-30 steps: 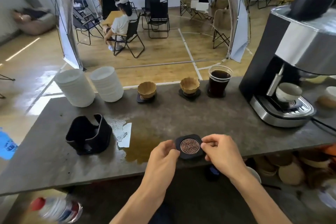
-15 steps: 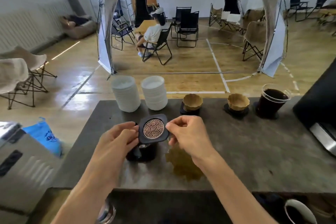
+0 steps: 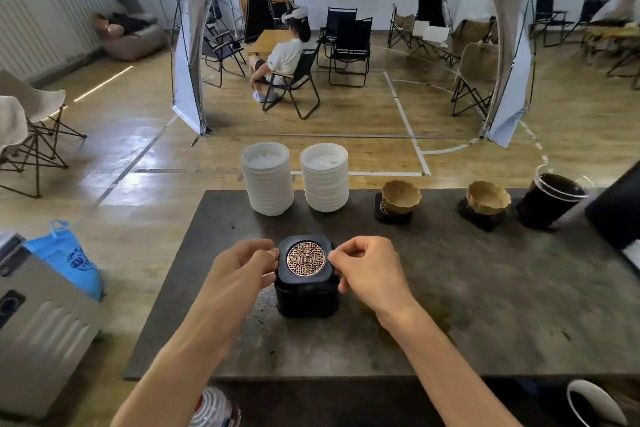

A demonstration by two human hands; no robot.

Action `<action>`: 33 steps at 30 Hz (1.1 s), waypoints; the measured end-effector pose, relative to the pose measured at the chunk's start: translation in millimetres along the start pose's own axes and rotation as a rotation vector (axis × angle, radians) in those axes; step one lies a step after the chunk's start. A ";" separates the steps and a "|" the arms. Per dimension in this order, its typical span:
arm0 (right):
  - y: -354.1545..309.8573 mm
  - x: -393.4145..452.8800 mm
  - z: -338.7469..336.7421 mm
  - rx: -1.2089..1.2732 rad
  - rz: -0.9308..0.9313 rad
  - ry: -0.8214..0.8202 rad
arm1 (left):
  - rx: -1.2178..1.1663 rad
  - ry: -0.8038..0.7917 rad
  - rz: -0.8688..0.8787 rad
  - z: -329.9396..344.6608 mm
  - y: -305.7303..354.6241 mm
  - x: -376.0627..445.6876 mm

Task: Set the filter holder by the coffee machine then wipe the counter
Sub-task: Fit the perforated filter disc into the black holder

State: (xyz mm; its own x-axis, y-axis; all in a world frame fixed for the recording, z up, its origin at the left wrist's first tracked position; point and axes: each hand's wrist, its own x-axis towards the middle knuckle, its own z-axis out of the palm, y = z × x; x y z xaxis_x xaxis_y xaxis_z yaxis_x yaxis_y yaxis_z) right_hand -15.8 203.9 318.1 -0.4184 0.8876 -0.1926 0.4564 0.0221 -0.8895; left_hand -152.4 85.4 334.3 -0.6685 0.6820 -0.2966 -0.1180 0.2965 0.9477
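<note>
Head view: both hands, left (image 3: 242, 267) and right (image 3: 367, 267), pinch the black square coaster with a copper lattice disc (image 3: 306, 258), now lowered onto the black holder (image 3: 306, 298). It was lifted half a second ago; the holder stands on the grey counter (image 3: 485, 305).

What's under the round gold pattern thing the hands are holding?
The black coaster with the gold pattern sits on top of a black holder, pinched by the left hand and right hand. The holder's inside is covered, so its contents can't be seen.

Your left hand (image 3: 242, 265) and right hand (image 3: 369, 269) face each other, fingers curled inward, each pinching one side of the same item. Both forearms reach forward, converging toward the grip.
</note>
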 end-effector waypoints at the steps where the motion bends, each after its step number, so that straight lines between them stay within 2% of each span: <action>1: -0.4 -0.4 1.5 -0.015 -0.006 0.010 | 0.032 -0.011 0.010 -1.6 -0.1 0.6; 5: -0.2 -2.8 4.4 -0.032 -0.018 0.031 | 0.161 -0.039 0.094 -6.8 -3.0 3.3; 15: 1.8 6.0 3.1 0.172 0.103 -0.032 | 0.256 -0.085 0.245 -11.0 -18.5 13.2; 17: 0.9 7.8 -0.3 0.189 0.109 -0.035 | 0.305 -0.051 0.290 -10.1 -23.6 13.4; 20: 0.4 12.9 -7.0 0.211 0.106 -0.011 | 0.584 0.109 0.367 -7.1 -31.0 11.2; 22: 0.7 16.8 -10.4 0.248 0.108 -0.002 | 0.797 0.186 0.343 -3.3 -30.9 9.8; 24: 0.8 19.4 -11.8 0.268 0.110 -0.003 | 0.904 0.225 0.313 2.5 -28.8 10.6; 30: 2.3 22.9 -13.0 0.304 0.114 -0.008 | 0.924 0.173 0.268 5.6 -21.8 28.4; 33: 3.0 24.2 -15.7 0.295 0.114 -0.005 | 0.917 0.158 0.300 4.6 -22.7 34.5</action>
State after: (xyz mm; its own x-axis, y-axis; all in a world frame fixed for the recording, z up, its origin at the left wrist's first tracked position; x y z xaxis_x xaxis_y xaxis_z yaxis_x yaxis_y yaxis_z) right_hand -12.3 232.7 317.3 -0.3814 0.8745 -0.2995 0.2539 -0.2124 -0.9436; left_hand -169.4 105.3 302.0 -0.6765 0.7360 0.0243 0.6450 0.5763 0.5019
